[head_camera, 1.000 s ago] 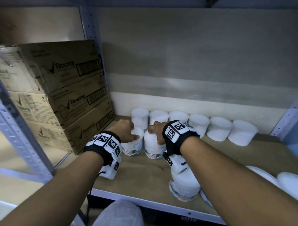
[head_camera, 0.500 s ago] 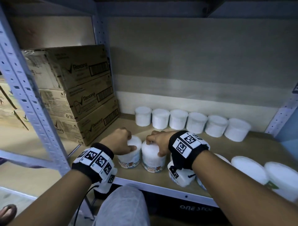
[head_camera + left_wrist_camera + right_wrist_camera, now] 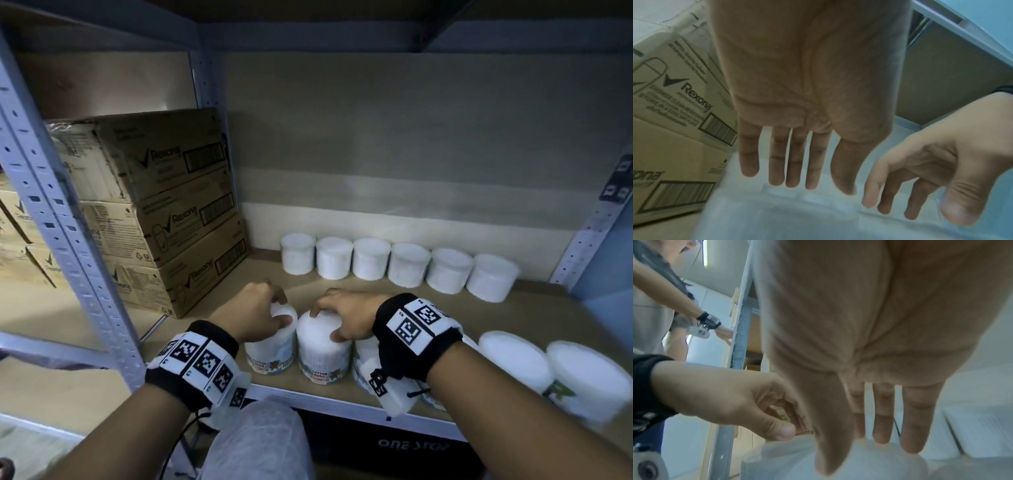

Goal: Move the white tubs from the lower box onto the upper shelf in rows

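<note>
Two white tubs with colourful labels stand side by side near the front edge of the wooden shelf [image 3: 394,294]. My left hand [image 3: 274,311] grips the lid of the left tub [image 3: 270,349] from above. My right hand [image 3: 325,322] grips the lid of the right tub [image 3: 323,356] the same way. The left wrist view shows my left hand [image 3: 797,181] reaching down over a blurred white tub [image 3: 797,211], the right hand [image 3: 910,207] curled beside it. In the right wrist view my right fingertips [image 3: 910,447] touch the tub's lid [image 3: 859,464].
Several white tubs [image 3: 371,258] line the back wall in a row. More tubs [image 3: 513,359] stand at the front right, one under my right wrist. Stacked Rexona cartons [image 3: 164,205] fill the left. A dark box [image 3: 411,445] sits below the shelf. Another person's arm [image 3: 684,305] shows beyond the post.
Both hands have stayed on the two tubs, which now stand nearer the shelf's front edge and farther from the back row. The head view has pulled back.
</note>
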Available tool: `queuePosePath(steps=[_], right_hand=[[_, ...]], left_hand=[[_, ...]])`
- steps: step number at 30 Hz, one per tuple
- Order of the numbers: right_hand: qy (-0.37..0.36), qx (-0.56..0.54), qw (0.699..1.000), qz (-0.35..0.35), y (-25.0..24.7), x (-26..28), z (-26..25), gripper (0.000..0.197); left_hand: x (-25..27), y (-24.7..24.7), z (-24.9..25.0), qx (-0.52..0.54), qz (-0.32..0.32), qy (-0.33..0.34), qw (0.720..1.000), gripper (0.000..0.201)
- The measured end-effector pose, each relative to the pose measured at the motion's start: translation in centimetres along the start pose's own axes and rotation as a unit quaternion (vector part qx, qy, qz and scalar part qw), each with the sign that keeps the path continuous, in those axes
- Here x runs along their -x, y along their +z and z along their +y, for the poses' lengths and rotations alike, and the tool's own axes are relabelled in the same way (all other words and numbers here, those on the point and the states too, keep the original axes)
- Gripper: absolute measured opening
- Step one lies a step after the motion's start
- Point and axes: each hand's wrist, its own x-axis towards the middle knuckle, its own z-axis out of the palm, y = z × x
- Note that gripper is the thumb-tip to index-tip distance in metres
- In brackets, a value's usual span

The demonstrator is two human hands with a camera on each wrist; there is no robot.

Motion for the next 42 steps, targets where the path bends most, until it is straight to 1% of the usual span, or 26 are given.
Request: queuePosePath(steps=[2, 4, 7, 11, 18, 20, 24, 28, 33, 37, 42], right_hand=[[0.004, -0.036, 0.999, 0.034, -0.9, 0.7, 1.0, 0.049], [0.026, -0.072, 0.996, 0.055, -2.0, 1.4, 2.4, 0.045], [0.074, -0.096, 0.988, 0.094, -3.6, 2.7, 5.6, 0.037], [0.142, -0.125, 0.971, 0.146, -4.9, 4.8, 11.1, 0.031], [0.255, -0.105, 0.948, 0.159, -5.9, 8.2, 21.8, 0.031], [0.285, -0.105, 0.938, 0.164, -5.7, 8.7, 24.6, 0.030], [0.339, -0.114, 0.923, 0.142, -5.1, 8.7, 29.1, 0.034], [0.354, -0.125, 0.917, 0.137, -4.3, 7.6, 32.7, 0.038], [0.344, -0.131, 0.918, 0.146, -3.3, 5.7, 35.1, 0.043], [0.340, -0.132, 0.923, 0.125, -2.5, 4.3, 36.1, 0.051], [0.350, -0.107, 0.925, 0.105, -1.9, 3.5, 36.9, 0.064]], left_hand=[[-0.7, -0.7, 1.2, 0.015, 0.018, 0.022, 0.999, 0.040], [-1.6, -1.3, 2.8, 0.027, 0.025, 0.045, 0.998, 0.043], [-3.8, -2.0, 5.8, 0.054, 0.028, 0.065, 0.996, 0.045], [-7.8, -2.2, 10.7, 0.075, 0.009, 0.091, 0.993, 0.044], [-15.2, -0.4, 19.8, 0.068, -0.027, 0.154, 0.985, 0.043], [-17.2, 0.5, 21.9, 0.058, -0.042, 0.161, 0.984, 0.043], [-20.9, 2.6, 25.2, 0.048, -0.085, 0.160, 0.982, 0.046], [-24.0, 5.0, 27.2, 0.029, -0.104, 0.163, 0.981, 0.050], [-26.8, 7.5, 28.0, 0.011, -0.114, 0.145, 0.983, 0.052], [-27.9, 8.8, 28.5, -0.004, -0.109, 0.135, 0.985, 0.055], [-28.0, 9.8, 28.8, -0.037, -0.128, 0.139, 0.981, 0.055]])
